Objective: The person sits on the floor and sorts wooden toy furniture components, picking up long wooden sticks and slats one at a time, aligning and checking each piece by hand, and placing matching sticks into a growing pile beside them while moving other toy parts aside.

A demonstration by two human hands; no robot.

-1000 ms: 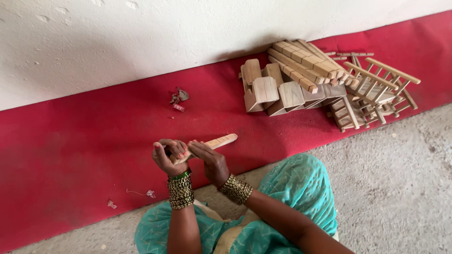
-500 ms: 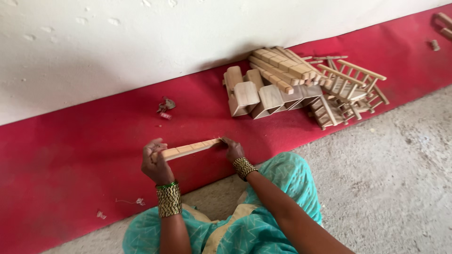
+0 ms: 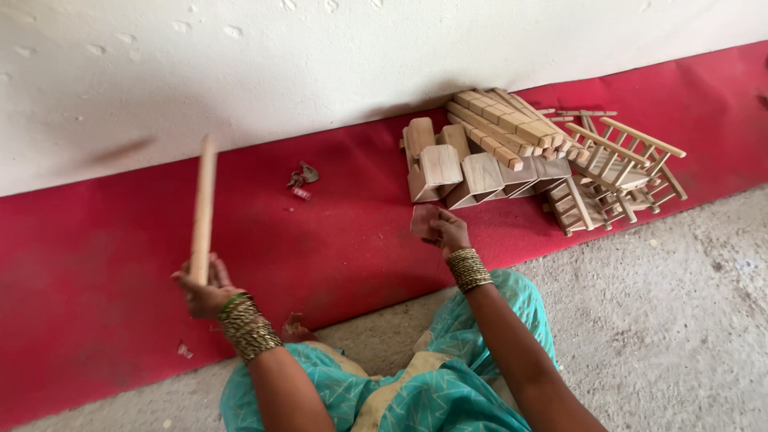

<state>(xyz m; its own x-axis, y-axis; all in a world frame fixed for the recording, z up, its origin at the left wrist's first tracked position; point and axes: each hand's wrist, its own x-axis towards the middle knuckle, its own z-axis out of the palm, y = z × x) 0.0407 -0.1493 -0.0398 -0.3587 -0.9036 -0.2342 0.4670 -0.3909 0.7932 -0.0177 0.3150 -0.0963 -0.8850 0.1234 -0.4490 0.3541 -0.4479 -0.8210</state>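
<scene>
My left hand (image 3: 204,292) grips the lower end of a long pale wooden stick (image 3: 204,208) and holds it nearly upright at the left, over the red mat (image 3: 104,272). My right hand (image 3: 448,232) hovers at the middle, just in front of a pile of wooden blocks and slats (image 3: 472,160). Its fingers pinch a small reddish-brown sheet (image 3: 422,220), possibly sandpaper. Both wrists wear stacks of bangles. My knees, in teal cloth, fill the bottom of the view.
Small wooden ladder-like frames (image 3: 616,172) lie tangled right of the block pile. A crumpled scrap (image 3: 302,178) sits on the mat by the white wall (image 3: 240,64). Smaller scraps lie near my left knee. Grey concrete floor (image 3: 680,320) spreads at the right.
The stick was held level between both hands. My left hand has swung it up and left to near vertical; my right hand has let go and moved toward the pile.
</scene>
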